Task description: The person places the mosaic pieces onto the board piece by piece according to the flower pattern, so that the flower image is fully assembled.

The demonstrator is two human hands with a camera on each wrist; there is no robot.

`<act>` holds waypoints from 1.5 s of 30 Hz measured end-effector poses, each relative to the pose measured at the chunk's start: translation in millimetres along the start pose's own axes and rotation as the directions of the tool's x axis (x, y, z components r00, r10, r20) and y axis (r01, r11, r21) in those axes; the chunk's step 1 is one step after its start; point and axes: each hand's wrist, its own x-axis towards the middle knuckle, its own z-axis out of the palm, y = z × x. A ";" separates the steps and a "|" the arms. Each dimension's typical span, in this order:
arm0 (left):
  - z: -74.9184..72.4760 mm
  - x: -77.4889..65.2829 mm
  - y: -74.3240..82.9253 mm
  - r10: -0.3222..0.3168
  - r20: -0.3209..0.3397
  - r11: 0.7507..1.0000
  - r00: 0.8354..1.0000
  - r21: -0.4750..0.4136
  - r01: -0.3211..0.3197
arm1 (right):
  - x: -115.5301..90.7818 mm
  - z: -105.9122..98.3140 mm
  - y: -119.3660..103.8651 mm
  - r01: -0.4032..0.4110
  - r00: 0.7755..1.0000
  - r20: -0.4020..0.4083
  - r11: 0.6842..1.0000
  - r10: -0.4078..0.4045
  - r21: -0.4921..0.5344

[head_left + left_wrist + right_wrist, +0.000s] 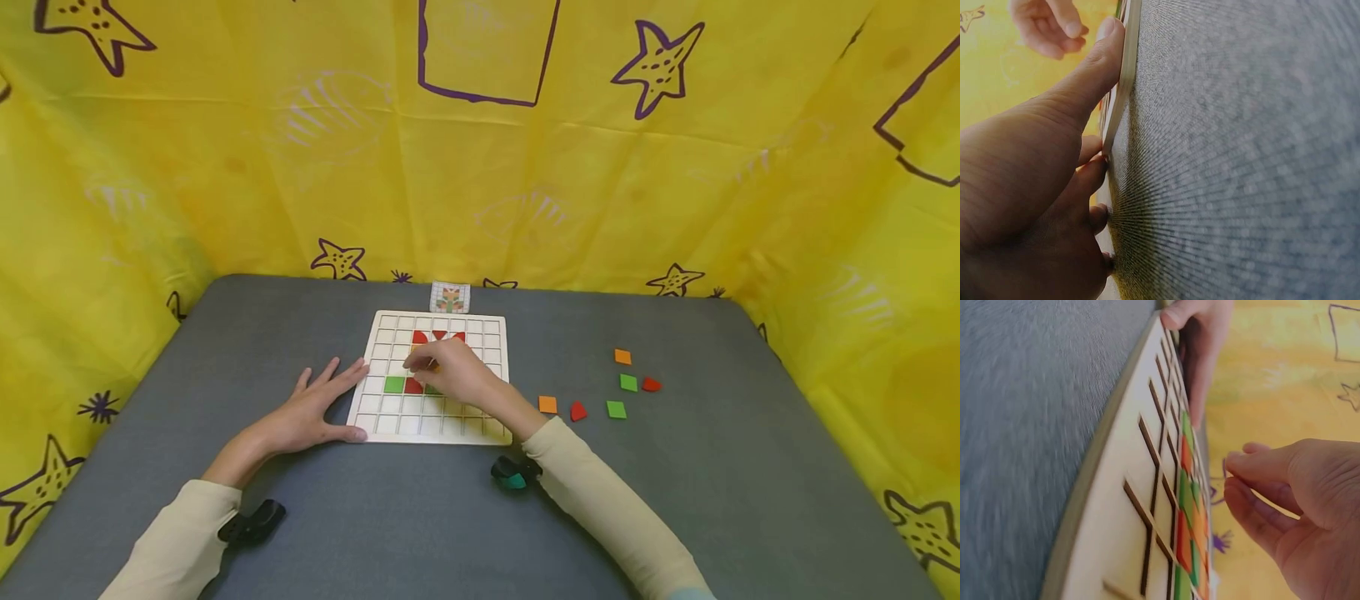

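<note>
A pale gridded board lies on the table. My left hand rests at its left side, fingers spread, the thumb on the near corner. Above the board's middle is my right hand, with thumb and fingertips drawn close together. In the right wrist view no piece shows between those fingertips; I cannot tell whether they hold one. A green square and a red piece sit side by side in the grid. More red pieces form a row farther back. My right hand hides part of the pattern.
Beyond the board's far edge is a small printed pattern card. Loose pieces lie to the right: orange squares, green squares and red rounded pieces. A yellow patterned cloth hangs behind the grey table.
</note>
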 end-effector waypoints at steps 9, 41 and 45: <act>0.1 -0.2 0.7 0.010 0.000 1.000 1.000 0.005 -0.010 | -19.3 -23.6 22.1 -0.010 0.999 -0.042 1.000 0.011 0.021; 1.0 2.9 -2.4 0.021 -0.006 1.000 1.000 0.012 -0.021 | -130.0 -91.2 96.5 -0.164 0.977 -0.147 0.984 0.154 -0.062; 1.1 3.6 -1.6 0.016 -0.003 1.000 1.000 0.015 -0.016 | -153.1 -102.1 106.6 -0.216 0.965 -0.172 0.973 0.199 -0.082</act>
